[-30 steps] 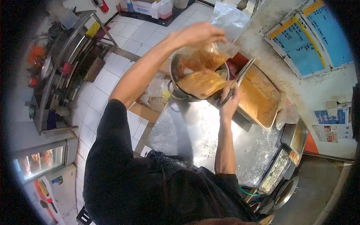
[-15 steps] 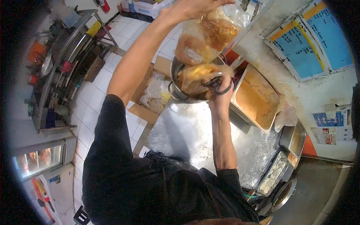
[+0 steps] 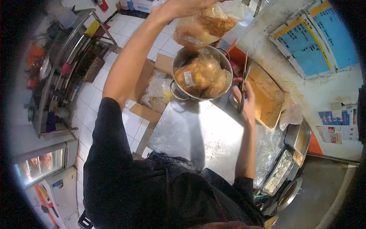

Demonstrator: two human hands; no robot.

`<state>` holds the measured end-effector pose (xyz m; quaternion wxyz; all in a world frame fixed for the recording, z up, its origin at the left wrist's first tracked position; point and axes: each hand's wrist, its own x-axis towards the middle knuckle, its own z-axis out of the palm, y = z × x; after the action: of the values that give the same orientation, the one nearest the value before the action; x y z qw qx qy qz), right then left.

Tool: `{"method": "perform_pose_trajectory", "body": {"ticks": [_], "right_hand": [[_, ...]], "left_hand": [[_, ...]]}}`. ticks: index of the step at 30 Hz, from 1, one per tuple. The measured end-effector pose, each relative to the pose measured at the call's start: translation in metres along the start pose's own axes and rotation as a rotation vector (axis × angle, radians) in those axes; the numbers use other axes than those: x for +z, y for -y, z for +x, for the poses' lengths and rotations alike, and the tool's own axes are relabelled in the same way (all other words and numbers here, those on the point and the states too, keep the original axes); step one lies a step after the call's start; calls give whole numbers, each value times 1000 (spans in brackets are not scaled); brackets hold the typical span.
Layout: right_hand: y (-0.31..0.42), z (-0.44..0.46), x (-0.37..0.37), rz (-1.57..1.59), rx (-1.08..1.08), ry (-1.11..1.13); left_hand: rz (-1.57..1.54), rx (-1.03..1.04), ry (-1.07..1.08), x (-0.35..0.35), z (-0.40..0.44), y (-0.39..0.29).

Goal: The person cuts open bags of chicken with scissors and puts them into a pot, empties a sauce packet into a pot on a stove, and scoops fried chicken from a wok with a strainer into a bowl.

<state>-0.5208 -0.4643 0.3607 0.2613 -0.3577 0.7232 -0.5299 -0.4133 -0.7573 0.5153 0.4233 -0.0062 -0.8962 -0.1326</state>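
At the top edge, my left hand is closed on clear plastic bags with orange-brown contents, held up above the pot; its fingertips are partly cut off by the frame. Below them, a metal pot with two loop handles holds another filled bag, which bears a white label. To the right of the pot, my right hand is closed around the handles of a pair of scissors, blades pointing up and away from the bags.
The pot stands at the far end of a metal table. An orange-coated tray lies to the right, more metal trays nearer. A cardboard box with plastic bags is left of the pot.
My left hand has risen with the hanging bags. The lower bag, earlier held up by the scissors hand, now lies in the pot. My right hand has moved right with the scissors.
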Motion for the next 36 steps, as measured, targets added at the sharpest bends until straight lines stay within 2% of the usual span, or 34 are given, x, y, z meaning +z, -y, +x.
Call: {"method": "perform_pose_trajectory", "body": {"ticks": [1, 2, 4, 5, 7, 9, 11, 12, 14, 16, 18, 20, 22, 24, 36], "right_hand": [[19, -1, -13, -166, -72, 25], [32, 2, -25, -170, -77, 19], [51, 7, -42, -385, -241, 50], [59, 10, -46, -381, -235, 48], [71, 18, -56, -536, -102, 91], [61, 32, -67, -565, -158, 91], [59, 29, -69, -733, -75, 187], [67, 34, -67, -800, -2, 316], [56, 35, -67, -761, -64, 307], [57, 39, -65, -723, -142, 295], [65, 44, -63, -663, -68, 323], [65, 53, -62, -710, -78, 337], [65, 61, -60, -759, -86, 348], [65, 67, -57, -747, -218, 363], [79, 63, -46, -834, -153, 331]], "left_hand": [[-20, 29, 23, -1, 3, -4], [-21, 35, 17, -1, 6, -7], [-11, 135, 48, 1, 8, -12], [-15, 135, 54, 7, 3, -10], [-21, 126, 273, 37, -25, 8], [5, 150, 462, 48, -24, 19], [-23, 165, 466, 55, -39, 9], [-44, 115, 473, 56, -41, 8], [-61, 69, 477, 57, -41, 8], [-112, 119, 460, 56, -40, 12], [-130, 143, 451, 53, -39, 13], [-119, 70, 559, 52, -39, 6], [-125, 90, 560, 60, -39, 8], [-126, 109, 556, 63, -36, 7], [-171, 133, 623, 58, -18, 5]]}}
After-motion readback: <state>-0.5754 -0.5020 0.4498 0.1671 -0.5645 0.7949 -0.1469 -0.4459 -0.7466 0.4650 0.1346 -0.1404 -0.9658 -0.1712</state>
